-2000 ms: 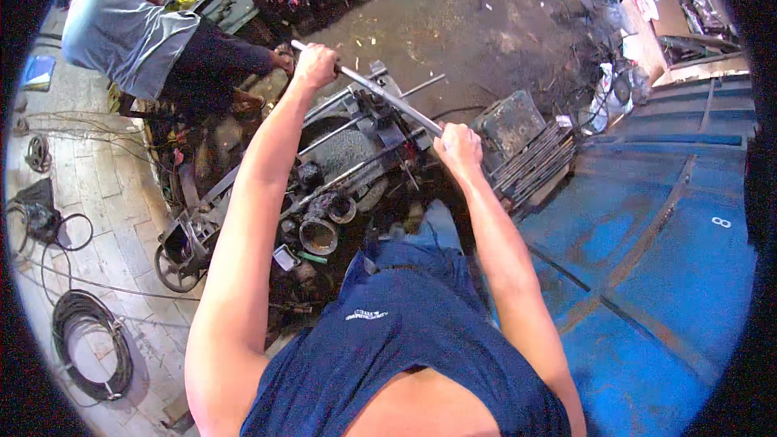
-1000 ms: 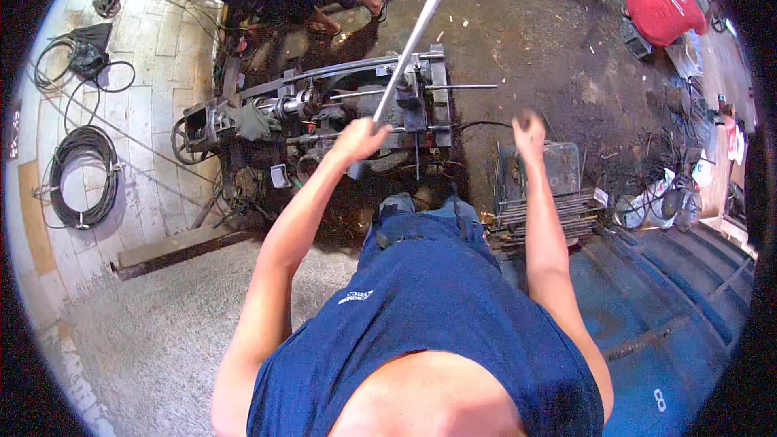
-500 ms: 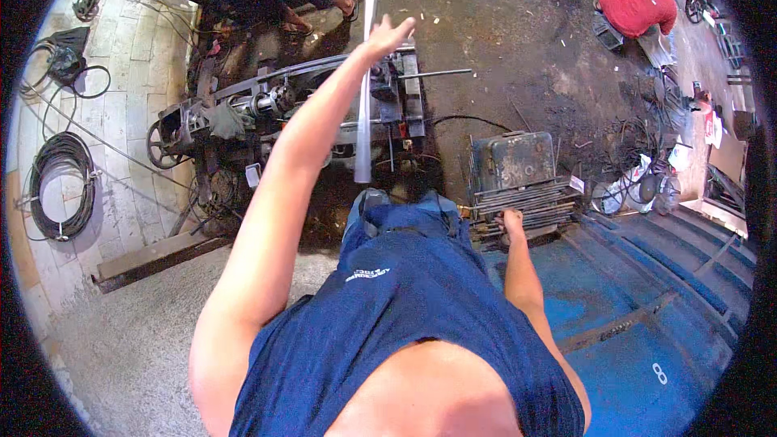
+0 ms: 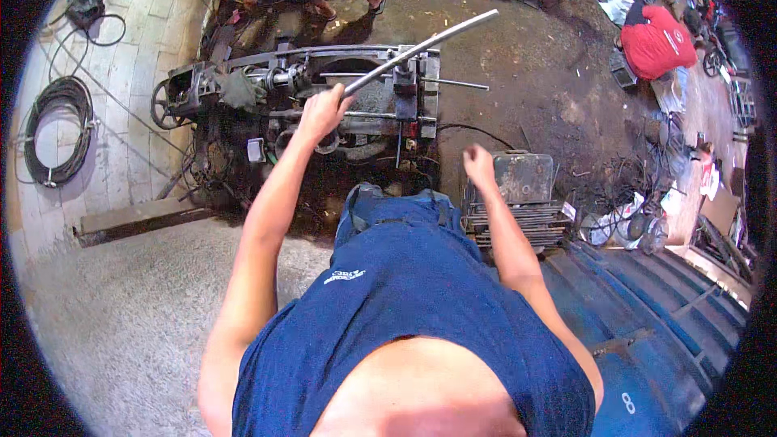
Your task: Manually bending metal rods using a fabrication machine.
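A long metal rod [image 4: 421,47] slants across the upper middle of the frame, likely stiff, heavy and smooth, best gripped near its lower end. The left hand [image 4: 322,112] clasps that end above the dark machine [image 4: 307,89]. The right hand [image 4: 479,164], a loose fist, holds nothing near a metal crate [image 4: 518,194].

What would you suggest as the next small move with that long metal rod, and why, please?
Probably bring the right hand up onto the metal rod. Only the left hand grips it, near its lower end, while the rest slants up and away over the machine on the floor. The right hand hangs free, closed on nothing, so a second grip would likely steady the rod.
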Motion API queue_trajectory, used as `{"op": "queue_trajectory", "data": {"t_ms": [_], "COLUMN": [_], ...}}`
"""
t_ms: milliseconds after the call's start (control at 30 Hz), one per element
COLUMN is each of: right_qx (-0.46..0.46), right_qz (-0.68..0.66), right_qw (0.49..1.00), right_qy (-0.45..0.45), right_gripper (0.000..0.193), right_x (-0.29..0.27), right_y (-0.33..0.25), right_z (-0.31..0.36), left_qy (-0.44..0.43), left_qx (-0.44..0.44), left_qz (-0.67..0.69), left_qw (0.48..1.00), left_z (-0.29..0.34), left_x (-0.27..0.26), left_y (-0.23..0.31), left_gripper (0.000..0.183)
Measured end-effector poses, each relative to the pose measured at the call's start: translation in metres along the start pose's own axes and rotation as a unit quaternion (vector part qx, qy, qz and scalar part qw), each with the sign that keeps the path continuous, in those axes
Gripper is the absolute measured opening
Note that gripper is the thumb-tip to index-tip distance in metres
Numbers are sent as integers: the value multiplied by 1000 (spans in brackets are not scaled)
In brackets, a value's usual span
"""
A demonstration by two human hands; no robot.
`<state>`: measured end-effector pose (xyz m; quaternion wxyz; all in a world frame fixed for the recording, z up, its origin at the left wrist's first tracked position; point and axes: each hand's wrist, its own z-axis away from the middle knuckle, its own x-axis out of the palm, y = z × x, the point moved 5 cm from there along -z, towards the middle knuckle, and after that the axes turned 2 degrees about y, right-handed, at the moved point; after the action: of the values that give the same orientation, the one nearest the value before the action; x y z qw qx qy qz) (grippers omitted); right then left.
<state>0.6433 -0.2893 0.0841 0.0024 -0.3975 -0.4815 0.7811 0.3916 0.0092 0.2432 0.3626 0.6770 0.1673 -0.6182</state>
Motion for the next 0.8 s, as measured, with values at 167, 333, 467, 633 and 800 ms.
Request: {"op": "queue_trajectory", "data": {"t_ms": [167,333,467,633,800], "right_qx": [-290,-330,-295,-363,-298], "right_qz": [120,299,356,320,405], "right_qw": [947,895,886,875,863], "right_qy": [62,29,-38,12,-56], "right_gripper": [19,20,40,25,25], "right_x": [11,56,79,82,89], "right_y": [-131,-161,-136,-131,-126], "right_z": [-88,-146,-168,-166,-175], "left_qy": [36,54,87,90,122], "left_qx": [-74,-124,-145,-179,-173], "left_qz": [69,135,145,109,81], "left_qw": [994,982,975,974,974], "left_z": [32,63,104,120,104], "left_x": [0,-11,-8,-16,-14], "left_y": [29,51,35,33,12], "left_gripper": [29,26,35,32,30]}}
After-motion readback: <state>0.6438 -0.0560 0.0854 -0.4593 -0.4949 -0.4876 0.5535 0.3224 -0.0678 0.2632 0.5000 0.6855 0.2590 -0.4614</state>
